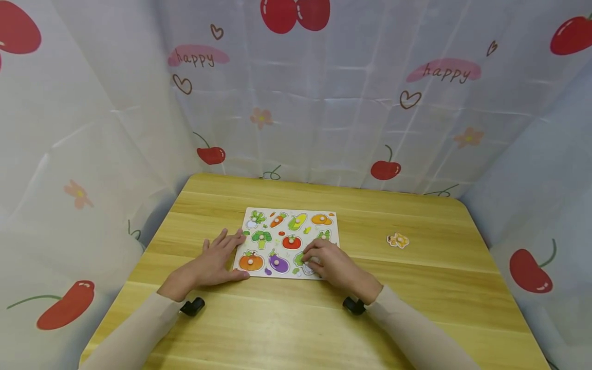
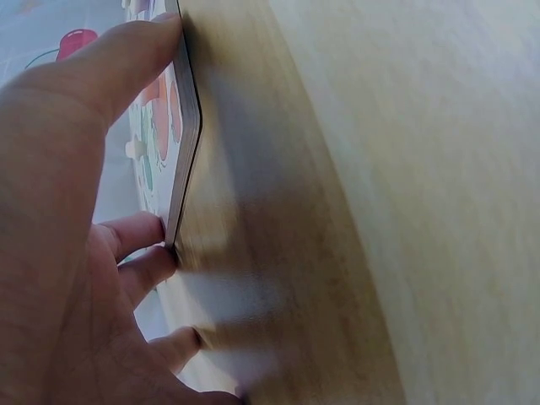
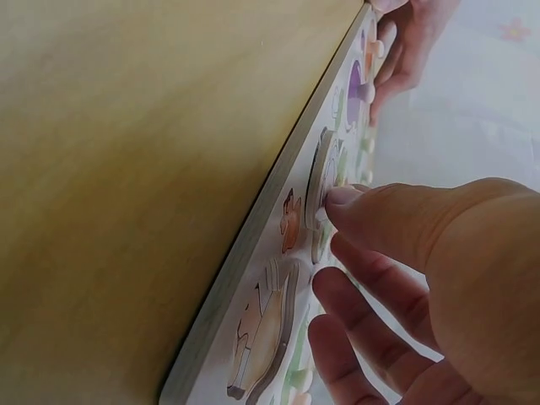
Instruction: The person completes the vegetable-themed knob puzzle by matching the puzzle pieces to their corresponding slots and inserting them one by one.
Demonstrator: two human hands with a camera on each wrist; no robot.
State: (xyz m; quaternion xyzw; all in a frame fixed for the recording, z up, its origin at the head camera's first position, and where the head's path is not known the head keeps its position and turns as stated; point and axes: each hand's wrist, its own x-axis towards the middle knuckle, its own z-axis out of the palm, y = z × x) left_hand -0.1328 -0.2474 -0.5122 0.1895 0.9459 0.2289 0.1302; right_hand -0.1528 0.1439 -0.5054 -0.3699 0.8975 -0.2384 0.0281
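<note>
A wooden vegetable puzzle board (image 1: 309, 235) lies flat on the table. My left hand (image 1: 214, 264) rests at its left side, fingers spread, with the thumb on the near left corner and two fingertips against the edge. At the near right part of the board, my right hand (image 1: 330, 263) pinches a green-and-white vegetable puzzle piece (image 3: 325, 164) between thumb and fingers. That piece sits slightly raised and tilted over the board, its knob hidden by the fingertips. Beside it, a recess (image 3: 270, 329) with a printed picture has no piece in it.
A loose yellow-brown puzzle piece (image 1: 399, 240) lies on the wooden table (image 1: 277, 324), right of the board. Knobbed pieces such as the eggplant (image 1: 279, 263), tomato (image 1: 292, 242) and pumpkin (image 1: 251, 261) sit in the board. Printed curtains (image 1: 314, 123) surround the table's back and sides.
</note>
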